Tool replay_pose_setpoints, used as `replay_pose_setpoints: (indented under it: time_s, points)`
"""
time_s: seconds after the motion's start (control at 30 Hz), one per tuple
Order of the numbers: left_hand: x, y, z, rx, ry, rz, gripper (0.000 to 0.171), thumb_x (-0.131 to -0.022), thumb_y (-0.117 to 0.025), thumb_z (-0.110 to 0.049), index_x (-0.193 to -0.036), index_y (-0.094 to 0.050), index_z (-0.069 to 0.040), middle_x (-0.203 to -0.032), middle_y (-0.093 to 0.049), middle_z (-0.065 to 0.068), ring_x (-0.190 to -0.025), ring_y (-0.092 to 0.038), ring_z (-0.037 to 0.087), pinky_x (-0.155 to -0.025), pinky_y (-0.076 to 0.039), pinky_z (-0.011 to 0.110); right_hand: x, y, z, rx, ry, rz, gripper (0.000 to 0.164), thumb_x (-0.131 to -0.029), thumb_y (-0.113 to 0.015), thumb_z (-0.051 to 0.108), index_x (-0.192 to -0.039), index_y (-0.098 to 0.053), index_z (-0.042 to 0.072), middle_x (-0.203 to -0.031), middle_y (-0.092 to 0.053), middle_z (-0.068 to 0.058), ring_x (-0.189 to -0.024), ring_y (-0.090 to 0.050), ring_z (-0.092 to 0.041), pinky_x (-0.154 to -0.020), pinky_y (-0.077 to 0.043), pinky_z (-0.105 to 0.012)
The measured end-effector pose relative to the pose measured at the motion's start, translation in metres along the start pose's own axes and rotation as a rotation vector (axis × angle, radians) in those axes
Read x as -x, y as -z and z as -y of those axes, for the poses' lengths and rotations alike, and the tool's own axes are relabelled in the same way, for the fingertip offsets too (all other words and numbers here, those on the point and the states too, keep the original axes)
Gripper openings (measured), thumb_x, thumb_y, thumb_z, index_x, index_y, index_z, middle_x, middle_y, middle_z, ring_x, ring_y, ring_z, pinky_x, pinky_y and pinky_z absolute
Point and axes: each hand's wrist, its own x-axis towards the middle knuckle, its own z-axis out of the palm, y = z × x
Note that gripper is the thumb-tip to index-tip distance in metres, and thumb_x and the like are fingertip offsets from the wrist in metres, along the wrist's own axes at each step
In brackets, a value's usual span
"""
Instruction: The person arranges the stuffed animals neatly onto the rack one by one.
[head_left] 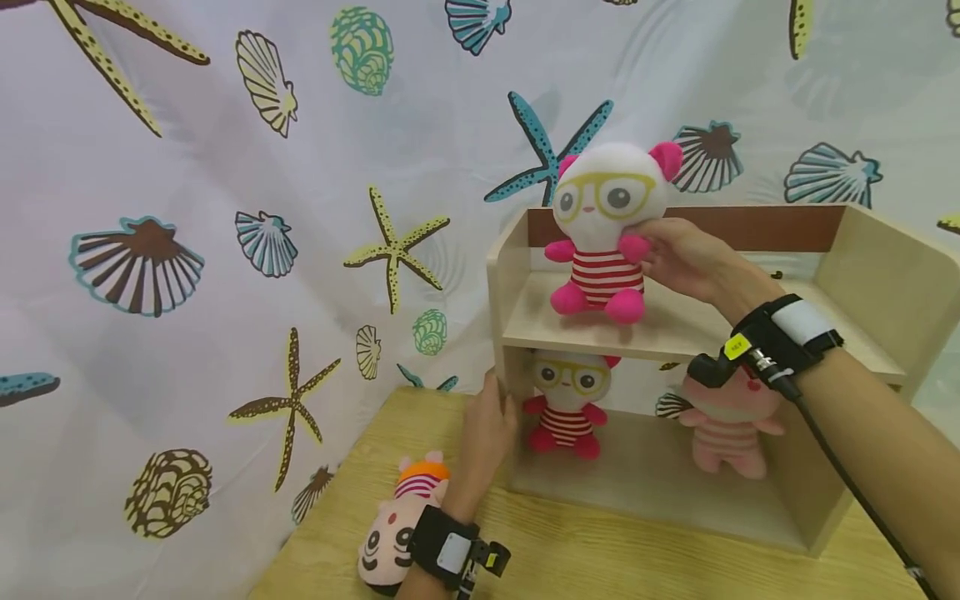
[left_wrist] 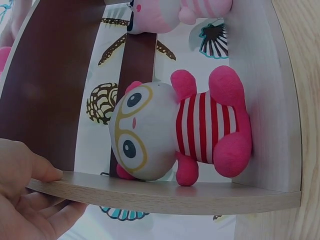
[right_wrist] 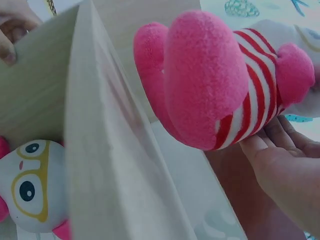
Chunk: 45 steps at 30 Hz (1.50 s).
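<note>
A white and pink panda plush [head_left: 609, 187] with yellow glasses and a red-striped body is held up over the upper board of a small wooden shelf [head_left: 750, 517]. My right hand [head_left: 686, 254] grips it from the side and behind; in the right wrist view the fingers go behind its striped back and are partly hidden. My left hand [head_left: 487, 425] grips the shelf's left side panel [left_wrist: 175, 197], thumb on the inner face and fingers on the outer. Just inside that panel, a matching panda plush [left_wrist: 150, 130] sits in the lower compartment.
A pale pink striped plush [head_left: 727, 433] sits at the lower compartment's right, partly behind my right wrist. On the wooden table [head_left: 600, 554], a doll [head_left: 390, 533] with an orange and striped outfit lies beside my left forearm. A shell-and-starfish curtain [head_left: 300, 167] hangs behind.
</note>
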Motion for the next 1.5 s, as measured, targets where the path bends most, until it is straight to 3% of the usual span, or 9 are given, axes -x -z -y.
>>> replay_pose_setpoints:
  time_s: [0.33,0.57,1.0,1.5]
  points:
    - [0.0,-0.002,0.004,-0.035,-0.013,0.003,0.028,-0.096,-0.059,-0.001,-0.123,-0.053,0.005,-0.102,-0.068,0.027,-0.092,-0.069,0.04,-0.073,-0.057,0.051,-0.017,0.007,-0.002,0.039,-0.099,-0.046,0.025,-0.102,-0.052,0.01,-0.126,-0.056,0.017,-0.124,-0.057,0.0,-0.113,-0.049,-0.015,-0.093,-0.045,-0.025]
    - [-0.001,-0.001,0.004,-0.027,-0.017,-0.004,0.03,-0.095,-0.061,0.0,-0.124,-0.053,0.005,-0.105,-0.068,0.026,-0.095,-0.069,0.039,-0.077,-0.057,0.05,-0.029,0.004,-0.002,0.069,-0.077,-0.002,0.026,-0.102,-0.054,0.011,-0.127,-0.059,0.017,-0.127,-0.059,-0.001,-0.115,-0.05,-0.017,-0.096,-0.046,-0.027]
    - [-0.002,0.002,0.002,-0.042,-0.002,0.007,0.033,-0.095,-0.06,0.0,-0.127,-0.052,0.005,-0.107,-0.068,0.026,-0.098,-0.068,0.039,-0.078,-0.057,0.049,-0.052,-0.006,-0.01,0.044,-0.147,-0.023,0.035,-0.103,-0.051,0.014,-0.138,-0.042,0.014,-0.134,-0.047,-0.004,-0.119,-0.045,-0.017,-0.099,-0.042,-0.026]
    - [-0.002,0.001,0.003,-0.033,-0.02,-0.011,0.031,-0.094,-0.06,0.002,-0.124,-0.052,0.007,-0.102,-0.068,0.028,-0.095,-0.068,0.042,-0.077,-0.056,0.051,-0.048,-0.01,-0.01,0.014,-0.159,-0.145,0.037,-0.102,-0.058,0.023,-0.135,-0.042,0.016,-0.134,-0.046,-0.005,-0.113,-0.048,-0.02,-0.091,-0.049,-0.027]
